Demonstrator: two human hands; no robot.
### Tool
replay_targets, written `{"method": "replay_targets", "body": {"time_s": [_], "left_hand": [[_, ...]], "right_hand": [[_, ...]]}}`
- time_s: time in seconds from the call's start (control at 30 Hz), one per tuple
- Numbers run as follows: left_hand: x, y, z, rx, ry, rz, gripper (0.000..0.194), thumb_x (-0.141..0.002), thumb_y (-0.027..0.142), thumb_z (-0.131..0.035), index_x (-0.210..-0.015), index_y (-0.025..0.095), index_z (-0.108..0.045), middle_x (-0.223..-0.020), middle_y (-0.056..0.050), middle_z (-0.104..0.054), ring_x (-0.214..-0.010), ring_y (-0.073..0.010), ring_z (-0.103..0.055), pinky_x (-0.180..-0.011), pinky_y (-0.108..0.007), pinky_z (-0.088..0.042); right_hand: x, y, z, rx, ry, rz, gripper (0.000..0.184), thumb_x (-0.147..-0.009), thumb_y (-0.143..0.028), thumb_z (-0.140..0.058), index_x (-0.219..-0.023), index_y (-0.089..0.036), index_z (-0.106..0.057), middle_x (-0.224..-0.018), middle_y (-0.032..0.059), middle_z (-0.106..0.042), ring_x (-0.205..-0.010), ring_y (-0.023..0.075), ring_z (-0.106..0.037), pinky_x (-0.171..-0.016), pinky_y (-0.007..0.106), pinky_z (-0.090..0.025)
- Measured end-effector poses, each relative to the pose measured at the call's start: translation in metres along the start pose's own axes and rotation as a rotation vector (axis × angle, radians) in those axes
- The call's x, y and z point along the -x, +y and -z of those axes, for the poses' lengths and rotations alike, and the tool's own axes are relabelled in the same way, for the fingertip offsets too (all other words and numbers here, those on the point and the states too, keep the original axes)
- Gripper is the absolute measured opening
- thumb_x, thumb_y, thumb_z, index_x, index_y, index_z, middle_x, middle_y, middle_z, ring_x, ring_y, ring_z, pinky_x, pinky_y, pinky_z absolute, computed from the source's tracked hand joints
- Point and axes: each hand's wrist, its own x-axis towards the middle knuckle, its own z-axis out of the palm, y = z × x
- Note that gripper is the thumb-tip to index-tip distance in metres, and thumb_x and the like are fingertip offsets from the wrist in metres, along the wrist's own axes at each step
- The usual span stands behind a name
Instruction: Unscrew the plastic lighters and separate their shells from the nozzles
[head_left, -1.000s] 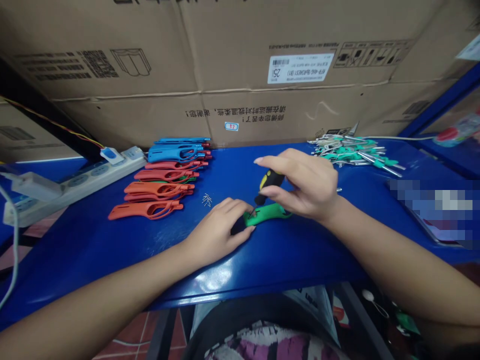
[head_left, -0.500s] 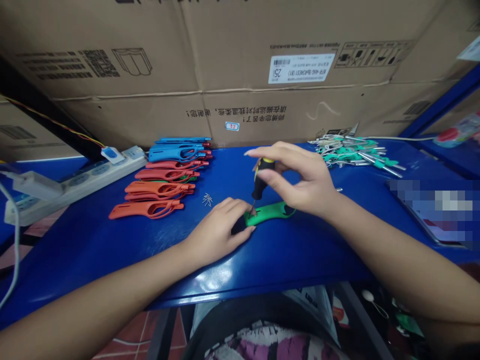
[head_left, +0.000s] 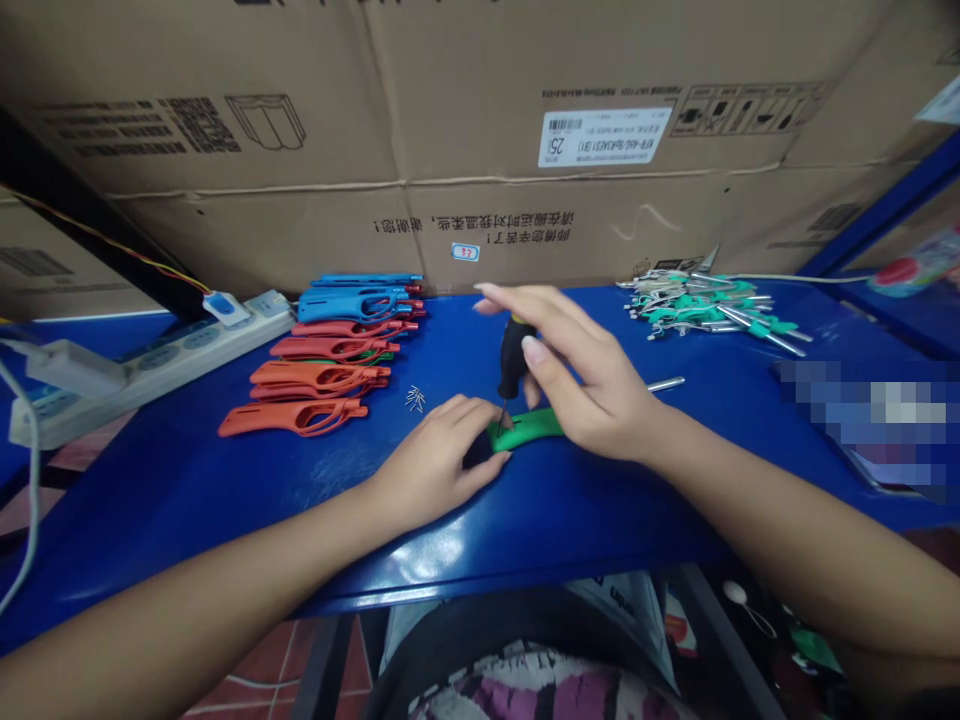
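**Figure.** A green plastic handle (head_left: 525, 430) lay on the blue surface (head_left: 615, 525), toward the front edge. Its left end was under the person's left hand (head_left: 442, 458), whose grip was closed over that end, with the fingers curving down around a dark section (head_left: 478, 452). A small screwdriver (head_left: 512, 358) with a black and yellow handle stood almost upright above the green plastic handle. Its thin metal shaft (head_left: 502, 415) reached down to the green piece just beside the left fingertips; the exact point of contact was too small to tell. The person's right hand (head_left: 589, 385) had a narrow grip on the screwdriver, with the handle between the thumb and the long, extended fingers, which passed above it.

A thin metal pin (head_left: 666, 384) lay to the right of the right hand. A small cluster of screws (head_left: 414, 399) lay to the left of the left hand. Beyond them were 2 stacks of flat plastic parts, orange-red parts (head_left: 292, 418) in front and blue parts (head_left: 352, 305) behind. A heap of green and metal parts (head_left: 709, 305) lay at the back right. A white power strip (head_left: 150, 358) lay at the left, and cardboard cartons (head_left: 397, 150) stood behind the surface.
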Motion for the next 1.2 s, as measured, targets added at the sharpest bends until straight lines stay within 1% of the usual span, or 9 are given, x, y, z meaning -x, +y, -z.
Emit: {"method": "replay_targets", "body": {"time_s": [0.17, 0.33, 0.5, 0.67, 0.8, 0.93, 1.0, 1.1, 1.2], "left_hand": [[0.0004, -0.0004, -0.0008, 0.002, 0.018, -0.017, 0.021, -0.094, 0.023, -0.063, -0.113, 0.019, -0.057, -0.113, -0.006, -0.067, -0.104, -0.0238, -0.059, -0.095, -0.041, -0.049], [0.0000, 0.0002, -0.0001, 0.006, 0.008, -0.006, 0.016, -0.094, 0.023, -0.064, -0.108, 0.020, -0.057, -0.110, -0.005, -0.068, -0.102, -0.0236, -0.060, -0.093, -0.040, -0.050], [0.0007, -0.0009, -0.0010, -0.003, 0.027, -0.018, 0.019, -0.094, 0.025, -0.064, -0.111, 0.020, -0.056, -0.112, -0.006, -0.067, -0.105, -0.0240, -0.060, -0.094, -0.041, -0.051], [0.0022, -0.0018, -0.0030, -0.010, 0.054, -0.015, 0.021, -0.093, 0.024, -0.064, -0.113, 0.021, -0.056, -0.109, -0.006, -0.068, -0.100, -0.0236, -0.062, -0.090, -0.041, -0.053], [0.0026, -0.0027, -0.0041, -0.045, 0.079, -0.028, 0.021, -0.094, 0.028, -0.065, -0.111, 0.020, -0.056, -0.105, -0.007, -0.068, -0.098, -0.0250, -0.063, -0.088, -0.041, -0.053], [0.0024, -0.0029, -0.0040, -0.041, 0.055, -0.005, 0.018, -0.094, 0.028, -0.064, -0.109, 0.019, -0.059, -0.105, -0.009, -0.069, -0.099, -0.0269, -0.062, -0.087, -0.044, -0.053], [0.0027, -0.0030, -0.0040, -0.036, 0.055, 0.003, 0.019, -0.094, 0.028, -0.064, -0.110, 0.019, -0.060, -0.104, -0.009, -0.069, -0.098, -0.0271, -0.063, -0.087, -0.045, -0.053], [0.0031, -0.0030, -0.0042, -0.034, 0.069, -0.006, 0.023, -0.094, 0.029, -0.064, -0.115, 0.020, -0.060, -0.103, -0.008, -0.070, -0.095, -0.0265, -0.064, -0.086, -0.044, -0.053], [0.0027, -0.0026, -0.0038, -0.036, 0.066, -0.017, 0.021, -0.094, 0.028, -0.064, -0.113, 0.020, -0.059, -0.105, -0.008, -0.069, -0.097, -0.0258, -0.063, -0.087, -0.043, -0.053]], "right_hand": [[0.0004, 0.0030, 0.0003, 0.062, 0.089, 0.092, 0.038, -0.096, -0.043, -0.062, -0.125, -0.020, -0.066, -0.097, 0.0061, -0.071, -0.081, 0.0168, -0.065, -0.073, 0.031, -0.057], [-0.0010, 0.0026, 0.0007, -0.099, -0.038, 0.012, 0.042, -0.107, -0.030, -0.033, -0.144, -0.021, -0.051, -0.125, 0.0093, -0.067, -0.088, 0.0141, -0.067, -0.078, 0.030, -0.058], [-0.0011, 0.0053, 0.0033, 0.076, 0.067, 0.089, 0.034, -0.097, -0.042, -0.060, -0.122, -0.020, -0.067, -0.103, 0.0078, -0.074, -0.088, 0.0192, -0.068, -0.079, 0.032, -0.057], [-0.0017, 0.0059, 0.0045, -0.093, -0.077, 0.027, 0.040, -0.107, -0.027, -0.035, -0.143, -0.020, -0.050, -0.129, 0.0103, -0.066, -0.099, 0.0154, -0.068, -0.081, 0.029, -0.057], [-0.0017, 0.0039, 0.0036, -0.032, -0.023, 0.076, 0.035, -0.097, -0.039, -0.062, -0.125, -0.019, -0.063, -0.111, 0.0068, -0.073, -0.093, 0.0162, -0.069, -0.080, 0.028, -0.057], [-0.0012, -0.0005, 0.0024, -0.076, -0.074, 0.125, 0.037, -0.105, -0.028, -0.043, -0.139, -0.019, -0.055, -0.123, 0.0090, -0.069, -0.109, 0.0172, -0.066, -0.086, 0.030, -0.056], [-0.0008, -0.0020, 0.0013, -0.139, -0.049, 0.114, 0.034, -0.104, -0.027, -0.045, -0.135, -0.018, -0.058, -0.113, 0.0077, -0.071, -0.100, 0.0153, -0.068, -0.080, 0.027, -0.057], [0.0001, -0.0020, 0.0010, 0.023, 0.047, 0.161, 0.030, -0.095, -0.038, -0.064, -0.118, -0.017, -0.067, -0.090, 0.0040, -0.071, -0.078, 0.0142, -0.067, -0.067, 0.025, -0.055], [-0.0001, -0.0011, 0.0030, 0.085, -0.012, 0.156, 0.032, -0.102, -0.033, -0.051, -0.128, -0.019, -0.062, -0.111, 0.0093, -0.071, -0.096, 0.0178, -0.068, -0.076, 0.029, -0.056]]}}
